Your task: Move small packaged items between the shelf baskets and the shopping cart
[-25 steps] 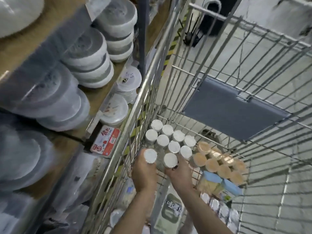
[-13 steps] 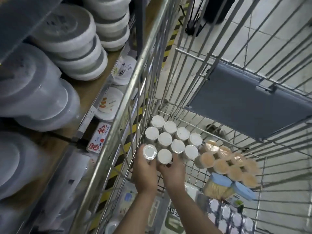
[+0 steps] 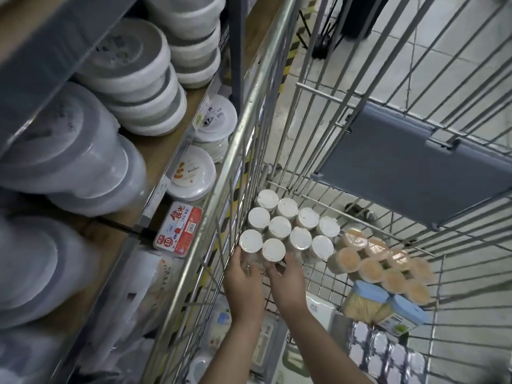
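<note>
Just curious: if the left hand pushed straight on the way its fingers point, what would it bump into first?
Most likely the left hand meets the nearest white-lidded jar, which its fingertips already seem to touch; depth is unclear.

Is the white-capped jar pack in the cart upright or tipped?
Upright: the white-capped jar pack shows its round caps facing up, standing on the cart floor.

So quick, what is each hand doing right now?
Left hand: fingers curled round the near-left white-lidded jar.
Right hand: fingers curled on the jar pack, beside it.
</note>
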`<action>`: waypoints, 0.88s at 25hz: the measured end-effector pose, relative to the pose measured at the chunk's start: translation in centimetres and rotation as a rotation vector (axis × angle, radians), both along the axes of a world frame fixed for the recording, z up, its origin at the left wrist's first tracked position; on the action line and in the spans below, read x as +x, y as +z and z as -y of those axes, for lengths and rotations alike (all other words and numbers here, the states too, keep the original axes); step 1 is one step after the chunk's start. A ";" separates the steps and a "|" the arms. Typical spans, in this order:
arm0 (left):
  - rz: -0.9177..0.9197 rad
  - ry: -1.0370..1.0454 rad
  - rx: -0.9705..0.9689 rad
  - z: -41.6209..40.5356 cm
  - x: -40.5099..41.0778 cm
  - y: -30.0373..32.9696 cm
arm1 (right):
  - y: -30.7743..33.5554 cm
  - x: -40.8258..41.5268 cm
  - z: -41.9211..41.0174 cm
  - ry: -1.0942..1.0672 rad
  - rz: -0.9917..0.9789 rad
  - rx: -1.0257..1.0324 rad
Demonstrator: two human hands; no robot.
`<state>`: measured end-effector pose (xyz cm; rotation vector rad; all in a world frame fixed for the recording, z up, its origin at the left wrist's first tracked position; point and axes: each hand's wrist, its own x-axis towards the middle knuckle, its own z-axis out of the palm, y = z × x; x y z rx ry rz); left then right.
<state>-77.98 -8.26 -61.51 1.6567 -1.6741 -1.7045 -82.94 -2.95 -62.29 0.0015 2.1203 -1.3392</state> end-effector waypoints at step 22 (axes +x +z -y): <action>0.340 -1.127 -0.106 -8.6 20.5 21.4 | 23.0 16.4 -17.9 0.440 -0.166 0.481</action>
